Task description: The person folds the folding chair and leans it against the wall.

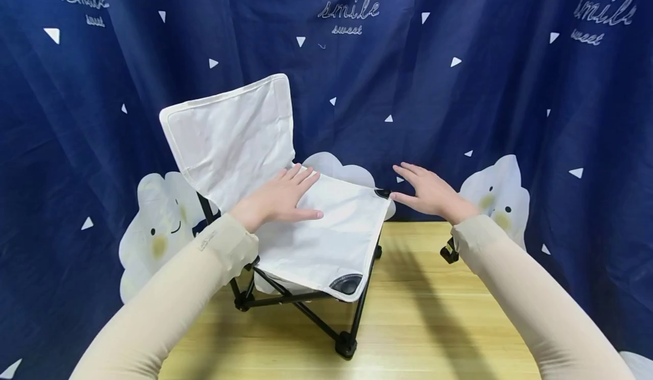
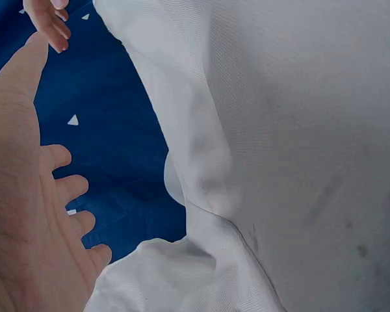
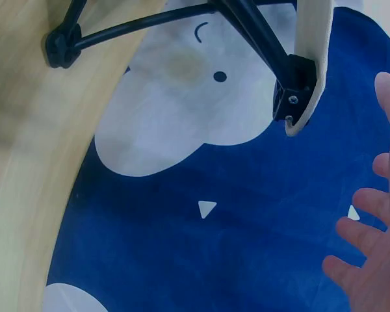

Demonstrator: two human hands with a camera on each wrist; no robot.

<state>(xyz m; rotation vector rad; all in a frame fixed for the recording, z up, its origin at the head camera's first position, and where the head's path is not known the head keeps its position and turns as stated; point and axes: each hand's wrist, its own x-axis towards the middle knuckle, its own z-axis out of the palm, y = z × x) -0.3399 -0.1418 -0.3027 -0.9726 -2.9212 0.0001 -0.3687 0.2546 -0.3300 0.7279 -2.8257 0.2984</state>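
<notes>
A small folding chair (image 1: 326,238) with a white fabric seat and backrest (image 1: 234,130) stands unfolded on black legs, turned toward the right. My left hand (image 1: 280,198) is held over the seat near the backrest, fingers straight and spread, gripping nothing. In the left wrist view its palm (image 2: 26,195) shows beside the white fabric (image 2: 299,130). My right hand (image 1: 428,190) is held out with straight fingers by the seat's far right corner, its thumb close to the black corner patch (image 1: 382,193). A black leg joint (image 3: 296,88) under the seat shows in the right wrist view.
The chair stands on a light wooden surface (image 1: 408,312). Behind it hangs a dark blue curtain (image 1: 500,96) with white clouds and triangles. A small black object (image 1: 449,252) shows beside the right sleeve, partly hidden by it.
</notes>
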